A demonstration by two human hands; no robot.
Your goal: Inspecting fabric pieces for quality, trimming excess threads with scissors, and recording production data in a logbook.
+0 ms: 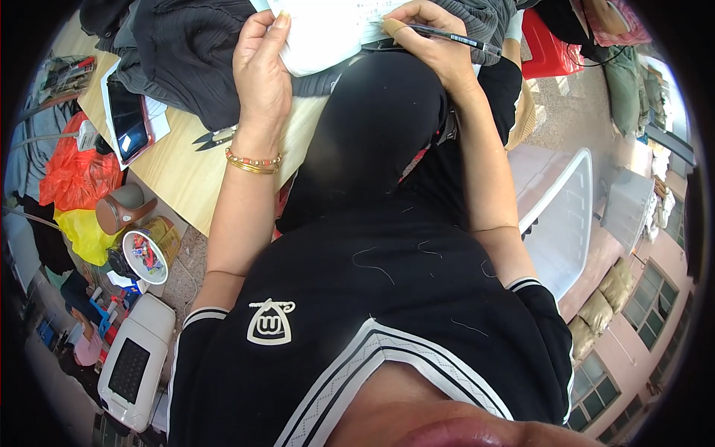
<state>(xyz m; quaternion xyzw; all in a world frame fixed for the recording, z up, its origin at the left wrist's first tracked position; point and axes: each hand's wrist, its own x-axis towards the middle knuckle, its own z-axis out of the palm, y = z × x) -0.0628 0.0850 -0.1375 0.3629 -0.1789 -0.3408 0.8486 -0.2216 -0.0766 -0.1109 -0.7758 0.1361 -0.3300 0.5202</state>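
Note:
My left hand (262,63) holds the left edge of a white notebook (324,33), its thumb lying on the page. Handwriting covers part of the paper, too small to make out here. In my right hand (436,45) is a dark pen (458,37), pinched between thumb and fingers over the page's right side. Paper hides part of those fingers, and the picture's top edge cuts off the notebook. Dark grey pleated cloth (190,56) is bunched on the table beside my left hand. Black thread snips (214,138) lie by my left wrist.
A phone (128,123) lies on papers on the wooden table (186,175). Left of it are a red plastic bag (78,167), a brown cup (123,207) and a tub of small wrapped items (165,246). A translucent bin (566,223) and red stool (547,48) stand right.

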